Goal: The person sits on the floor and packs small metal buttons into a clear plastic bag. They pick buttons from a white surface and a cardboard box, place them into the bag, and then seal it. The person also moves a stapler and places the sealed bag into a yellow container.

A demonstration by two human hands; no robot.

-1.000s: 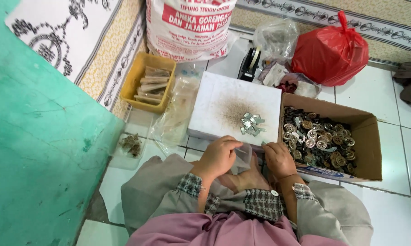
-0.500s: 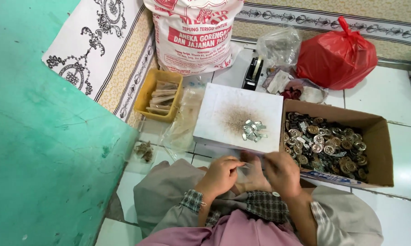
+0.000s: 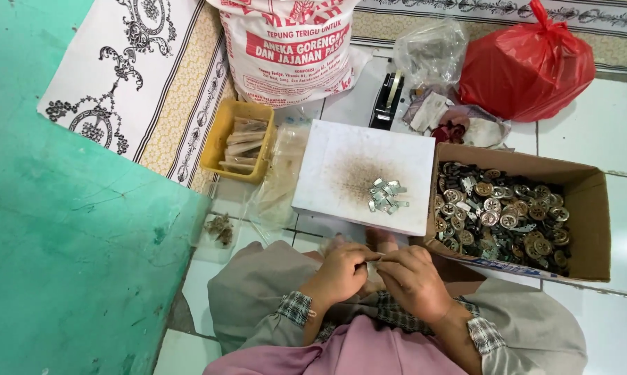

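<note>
Pinched between the fingertips of the left hand (image 3: 340, 272) and right hand (image 3: 414, 281), just above the lap, is a tiny silvery metal piece (image 3: 373, 262), too small to make out in shape. Just beyond lies a flat white board (image 3: 341, 167) with a rusty smudge and a small heap of shiny metal clips (image 3: 387, 196). To its right sits a cardboard box (image 3: 591, 208) of round metal parts (image 3: 501, 212); to its left, a yellow plastic tray (image 3: 219, 139).

The small pale piece (image 3: 373, 262) pinched between the left hand (image 3: 341, 272) and right hand (image 3: 414, 281) at lower centre is too tiny to identify. The printed white flour sack (image 3: 289, 48) is cut off by the top edge. The knotted red plastic bag (image 3: 525, 66) hides its contents.
</note>
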